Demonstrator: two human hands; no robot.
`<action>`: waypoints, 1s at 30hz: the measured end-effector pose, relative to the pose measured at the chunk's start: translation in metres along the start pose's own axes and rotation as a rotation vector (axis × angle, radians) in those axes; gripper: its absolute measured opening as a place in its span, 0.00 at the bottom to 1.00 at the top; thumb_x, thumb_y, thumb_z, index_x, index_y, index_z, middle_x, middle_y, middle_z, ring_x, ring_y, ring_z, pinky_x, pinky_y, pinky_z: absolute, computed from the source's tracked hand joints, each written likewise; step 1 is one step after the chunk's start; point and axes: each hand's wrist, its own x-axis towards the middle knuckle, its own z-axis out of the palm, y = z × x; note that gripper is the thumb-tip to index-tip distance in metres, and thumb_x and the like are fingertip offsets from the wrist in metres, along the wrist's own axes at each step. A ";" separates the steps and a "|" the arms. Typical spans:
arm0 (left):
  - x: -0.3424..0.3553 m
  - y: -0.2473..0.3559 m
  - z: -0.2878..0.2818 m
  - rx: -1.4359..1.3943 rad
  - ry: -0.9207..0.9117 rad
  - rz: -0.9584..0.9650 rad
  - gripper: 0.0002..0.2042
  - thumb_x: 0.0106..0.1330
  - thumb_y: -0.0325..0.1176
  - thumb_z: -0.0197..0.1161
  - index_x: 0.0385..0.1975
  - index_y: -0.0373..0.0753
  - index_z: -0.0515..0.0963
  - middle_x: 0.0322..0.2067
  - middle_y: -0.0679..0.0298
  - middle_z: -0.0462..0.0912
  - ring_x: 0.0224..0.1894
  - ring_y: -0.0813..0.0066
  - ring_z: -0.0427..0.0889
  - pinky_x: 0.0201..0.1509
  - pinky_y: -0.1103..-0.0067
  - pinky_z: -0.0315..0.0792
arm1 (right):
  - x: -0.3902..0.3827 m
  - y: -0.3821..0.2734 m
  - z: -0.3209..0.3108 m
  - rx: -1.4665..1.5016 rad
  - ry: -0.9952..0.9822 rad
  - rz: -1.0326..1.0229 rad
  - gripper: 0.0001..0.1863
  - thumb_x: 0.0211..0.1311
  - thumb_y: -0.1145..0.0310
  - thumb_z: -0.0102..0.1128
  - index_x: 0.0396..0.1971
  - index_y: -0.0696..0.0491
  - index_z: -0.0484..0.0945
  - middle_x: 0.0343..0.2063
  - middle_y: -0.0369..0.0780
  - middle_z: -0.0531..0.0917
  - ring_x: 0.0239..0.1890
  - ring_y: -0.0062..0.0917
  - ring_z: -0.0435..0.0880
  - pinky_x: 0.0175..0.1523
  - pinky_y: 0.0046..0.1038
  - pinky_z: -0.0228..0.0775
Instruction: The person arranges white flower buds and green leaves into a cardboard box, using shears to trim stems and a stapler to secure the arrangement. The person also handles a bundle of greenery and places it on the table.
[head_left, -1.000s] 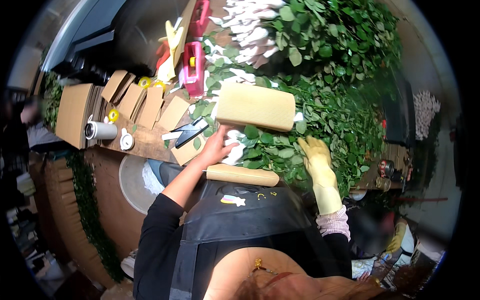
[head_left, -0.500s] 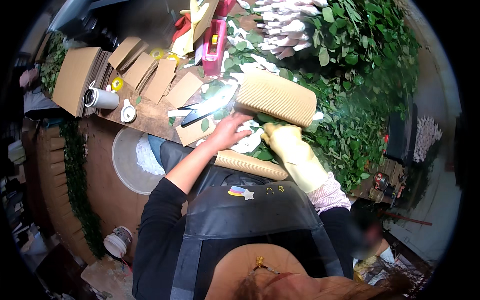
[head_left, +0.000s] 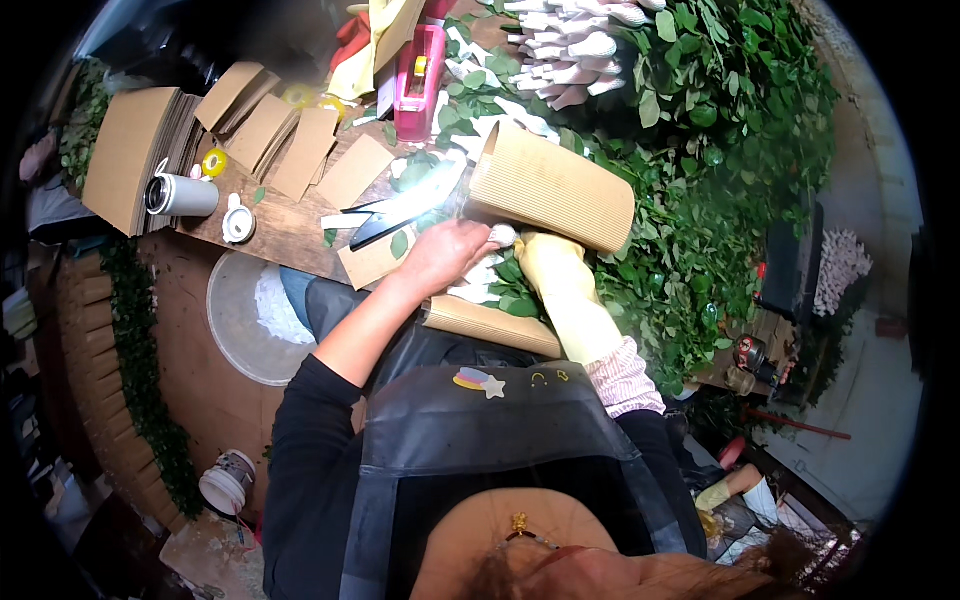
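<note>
My bare left hand (head_left: 447, 255) is closed around a small white flower bud (head_left: 503, 235) just above the table's near edge. My right hand (head_left: 556, 268), in a yellow rubber glove, meets it from the right; its fingertips are hidden under a curved sheet of corrugated cardboard (head_left: 552, 190) that lies on the green leaves (head_left: 690, 230). A second rolled cardboard sheet (head_left: 490, 326) lies at the table's edge under both wrists. Dark scissors (head_left: 385, 218) lie just left of my left hand.
Flat cardboard pieces (head_left: 300, 150) and a stack (head_left: 125, 160) cover the left of the wooden table. A metal mug (head_left: 180, 195), a yellow tape roll (head_left: 213, 162), a small white cup (head_left: 238, 225), a pink tape dispenser (head_left: 420, 70) and white buds (head_left: 570, 40) are there too. A round basin (head_left: 250, 320) sits on the floor.
My gloved right hand has swung left from the leaves to meet my left hand under the cardboard sheet. My left hand has stayed near the scissors and closed.
</note>
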 end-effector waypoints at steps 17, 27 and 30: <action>-0.043 -0.006 -0.025 -0.406 0.399 -0.366 0.07 0.70 0.25 0.57 0.31 0.31 0.81 0.34 0.56 0.85 0.38 0.70 0.84 0.45 0.71 0.78 | -0.009 -0.006 -0.016 0.017 -0.055 0.056 0.20 0.72 0.51 0.51 0.55 0.43 0.81 0.53 0.47 0.83 0.55 0.44 0.83 0.61 0.42 0.74; 0.009 -0.012 0.008 -0.240 -0.120 -0.686 0.22 0.62 0.53 0.68 0.27 0.35 0.84 0.26 0.48 0.84 0.33 0.49 0.85 0.37 0.64 0.76 | -0.024 -0.017 -0.044 0.045 -0.211 0.069 0.24 0.70 0.47 0.56 0.60 0.44 0.79 0.59 0.47 0.79 0.61 0.44 0.79 0.65 0.42 0.72; 0.004 -0.017 0.022 -0.314 -0.027 -0.654 0.22 0.64 0.51 0.66 0.26 0.34 0.83 0.24 0.46 0.83 0.32 0.46 0.84 0.37 0.63 0.76 | -0.020 -0.016 -0.034 0.053 -0.184 0.092 0.24 0.70 0.49 0.56 0.60 0.42 0.78 0.61 0.46 0.78 0.64 0.44 0.76 0.67 0.42 0.70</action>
